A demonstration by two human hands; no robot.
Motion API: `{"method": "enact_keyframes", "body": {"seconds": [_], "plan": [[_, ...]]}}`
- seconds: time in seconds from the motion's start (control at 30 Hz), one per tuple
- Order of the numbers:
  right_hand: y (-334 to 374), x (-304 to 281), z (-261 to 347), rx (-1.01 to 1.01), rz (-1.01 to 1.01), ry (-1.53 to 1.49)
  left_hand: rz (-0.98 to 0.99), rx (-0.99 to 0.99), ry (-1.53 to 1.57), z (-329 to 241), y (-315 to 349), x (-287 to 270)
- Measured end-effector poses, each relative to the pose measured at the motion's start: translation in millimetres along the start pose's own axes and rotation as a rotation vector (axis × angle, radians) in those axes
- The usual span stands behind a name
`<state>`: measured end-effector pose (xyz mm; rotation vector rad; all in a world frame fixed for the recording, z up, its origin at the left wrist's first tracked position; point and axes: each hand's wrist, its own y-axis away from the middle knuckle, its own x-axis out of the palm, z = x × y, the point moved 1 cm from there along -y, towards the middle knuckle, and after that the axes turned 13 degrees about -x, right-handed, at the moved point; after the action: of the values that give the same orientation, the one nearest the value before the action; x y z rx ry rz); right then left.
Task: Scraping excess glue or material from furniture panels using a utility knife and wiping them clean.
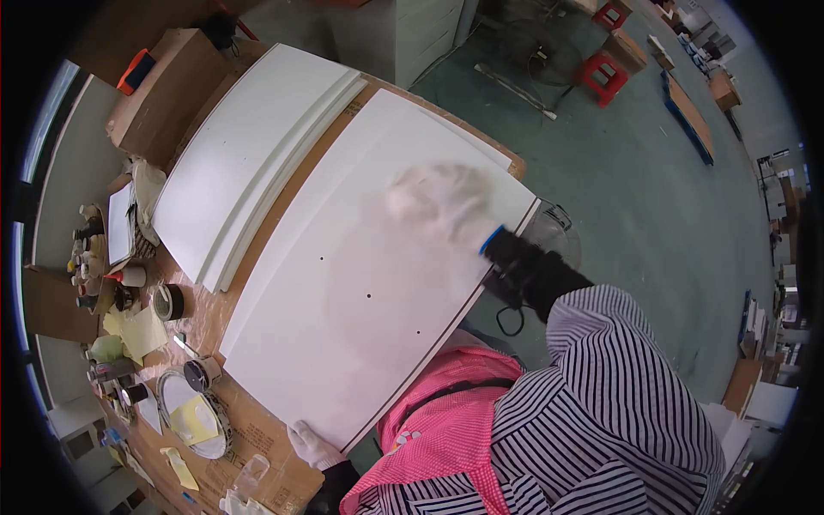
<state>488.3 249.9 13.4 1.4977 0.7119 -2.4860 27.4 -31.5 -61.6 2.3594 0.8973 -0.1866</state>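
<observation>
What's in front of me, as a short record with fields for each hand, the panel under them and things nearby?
Left hand: white-gloved, at a corner of the white panel
Right hand: gloved, motion-blurred, over the white panel; whether it holds anything is unclear
Panel marks: three dark dots
Beside it: stack of white panels
Further left: round tray with yellow paper

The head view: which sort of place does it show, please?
Probably a workshop or small factory: large white panels lie on a cardboard-covered table, with small pots beside them.
</observation>
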Motion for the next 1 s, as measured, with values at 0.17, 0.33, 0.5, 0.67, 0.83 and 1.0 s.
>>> {"method": "enact_keyframes", "body": {"seconds": [0.17,0.33,0.5,0.67,0.83,1.0], "plan": [[14,-45,-91,0.529,-0.022,0.444,-0.011,0.000,-0.026,-2,3,3],[37,21,10,0.025,0.075,0.314,-0.034,0.022,-0.036,-4,5,6],[30,-26,-22,0.099,0.150,0.489,-0.031,0.033,-0.106,-3,5,-2],[9,-84,-94,0.313,0.222,0.759,0.010,0.028,-0.054,-14,5,8],[17,14,83,-0.223,0.415,0.543,-0.012,0.082,-0.061,-12,7,7],[17,54,146,-0.273,0.448,-0.136,-0.074,0.063,-0.114,-19,15,10]]}}
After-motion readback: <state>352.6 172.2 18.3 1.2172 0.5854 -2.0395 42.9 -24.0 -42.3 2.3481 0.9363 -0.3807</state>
